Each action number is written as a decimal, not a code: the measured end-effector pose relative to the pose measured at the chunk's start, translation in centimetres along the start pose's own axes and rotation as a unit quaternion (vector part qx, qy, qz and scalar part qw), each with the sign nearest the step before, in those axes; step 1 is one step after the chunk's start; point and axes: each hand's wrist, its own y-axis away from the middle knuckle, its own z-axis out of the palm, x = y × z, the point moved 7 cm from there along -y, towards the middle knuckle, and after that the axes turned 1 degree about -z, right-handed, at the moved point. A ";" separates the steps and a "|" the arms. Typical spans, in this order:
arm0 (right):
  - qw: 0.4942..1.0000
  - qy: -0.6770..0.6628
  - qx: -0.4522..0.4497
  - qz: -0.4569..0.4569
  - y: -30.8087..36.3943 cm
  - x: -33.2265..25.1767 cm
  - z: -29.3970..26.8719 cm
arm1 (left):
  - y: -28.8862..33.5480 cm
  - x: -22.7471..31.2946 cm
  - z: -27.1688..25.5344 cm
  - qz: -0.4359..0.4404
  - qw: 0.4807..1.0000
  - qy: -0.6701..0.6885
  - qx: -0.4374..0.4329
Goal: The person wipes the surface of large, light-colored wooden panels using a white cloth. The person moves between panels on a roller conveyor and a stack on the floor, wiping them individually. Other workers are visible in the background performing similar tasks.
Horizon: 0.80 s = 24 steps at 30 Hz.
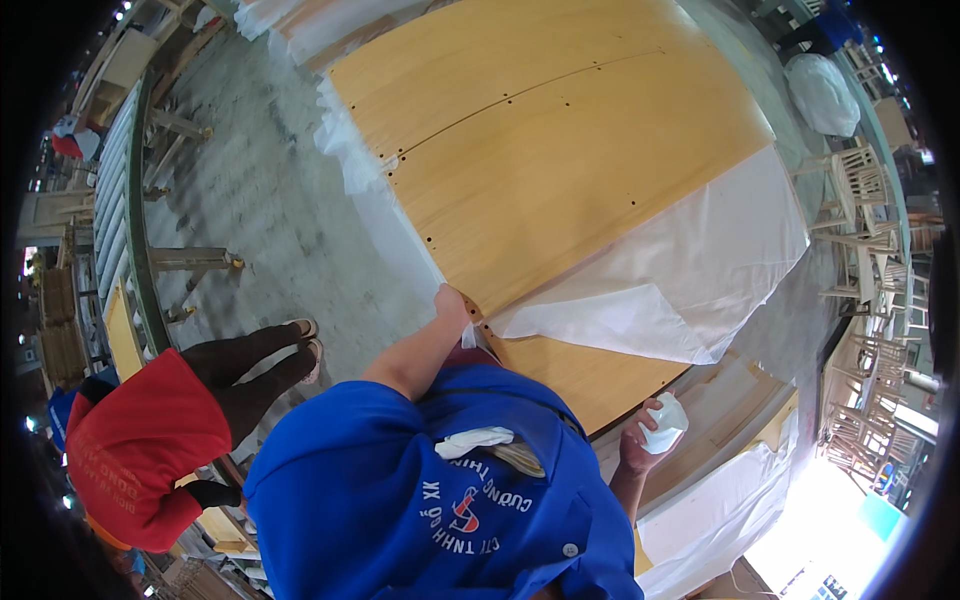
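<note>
A wide yellow-brown wooden panel (540, 140) with small dark holes lies in front of me, with another wooden panel (590, 378) showing below it. My left hand (455, 306) is closed at the near left corner of the upper panel, its fingers partly hidden. Between the panels, a thin white wrapping sheet (690, 255) is spread and folded back in part. To the right, my right hand (640, 440) is closed round a white folded wad (664, 424), which looks like cloth or soft foam.
At the left a co-worker in a red shirt (150, 445) stands by a roller conveyor (120, 190). Wrapped panels (715, 505) lie at my right. Wooden chair frames (860, 190) and a bulging clear plastic bag (822, 95) stand farther right. Concrete floor (270, 190) separates the panels from the conveyor.
</note>
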 end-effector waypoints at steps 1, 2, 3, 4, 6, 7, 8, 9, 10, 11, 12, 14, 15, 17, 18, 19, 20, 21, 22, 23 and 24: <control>1.000 -0.002 0.001 0.004 -0.5 0.3 0.3 | 0.0 0.2 -0.4 0.002 1.000 -0.014 0.012; 1.000 0.004 0.001 0.012 -0.8 0.7 0.7 | 0.0 0.3 -0.8 0.004 0.999 -0.028 0.025; 1.000 0.016 0.002 0.013 -1.1 0.9 1.0 | 0.3 -0.6 -0.5 -0.012 1.000 -0.010 0.000; 1.000 0.026 0.001 0.011 -1.4 0.9 1.2 | 1.0 -1.7 0.1 -0.028 0.999 0.007 -0.028; 1.000 0.020 -0.006 0.016 -2.3 1.7 1.8 | 1.4 -2.2 -0.1 -0.031 0.994 -0.097 -0.044; 1.000 0.014 -0.008 0.027 -2.5 2.5 2.0 | 1.2 -1.9 -1.2 -0.021 0.977 -0.212 -0.028; 0.999 0.010 -0.004 0.037 -2.5 3.3 2.0 | 1.0 -1.0 -1.7 0.044 0.939 -0.340 -0.003; 0.999 0.015 -0.001 0.042 -2.5 3.7 2.1 | 1.1 -0.9 -1.6 0.095 0.880 -0.464 0.032; 0.999 0.020 -0.003 0.040 -2.7 3.7 2.1 | 2.1 2.0 0.3 0.258 0.826 -0.498 0.060; 0.999 0.024 0.001 0.038 -2.7 3.7 2.1 | 3.2 4.8 2.5 0.412 0.746 -0.515 0.087; 0.999 0.028 0.008 0.028 -2.1 3.2 2.0 | 4.4 7.5 5.3 0.508 0.703 -0.492 0.079; 0.999 0.024 0.019 0.020 -1.5 3.5 2.0 | 4.8 13.8 9.9 0.623 0.601 -0.495 0.076; 0.999 0.020 0.030 0.021 -1.2 3.8 1.7 | 4.3 16.3 11.2 0.642 0.549 -0.530 0.080; 0.999 0.008 0.031 0.035 -1.7 4.3 1.7 | 1.8 20.9 11.7 0.607 0.539 -0.567 0.138; 0.999 0.004 0.031 0.036 -1.7 4.1 1.6 | 0.9 21.6 12.7 0.558 0.546 -0.610 0.133; 0.999 0.007 0.041 0.035 -1.3 3.9 1.4 | -0.6 20.9 12.9 0.499 0.553 -0.656 0.122; 0.999 0.016 0.039 0.029 -1.0 3.5 1.3 | -0.8 20.5 13.5 0.504 0.534 -0.666 0.130; 0.998 0.023 0.043 0.026 -0.5 3.2 1.2 | -0.6 19.9 13.5 0.507 0.513 -0.678 0.143; 0.998 0.030 0.045 0.026 -0.1 2.8 1.1 | -0.5 19.2 13.8 0.503 0.517 -0.680 0.128; 0.999 0.027 0.040 0.021 0.4 2.5 0.8 | -0.3 18.5 13.6 0.495 0.520 -0.686 0.116; 0.999 0.024 0.038 0.016 0.9 2.0 0.6 | 0.0 17.5 13.2 0.488 0.522 -0.691 0.106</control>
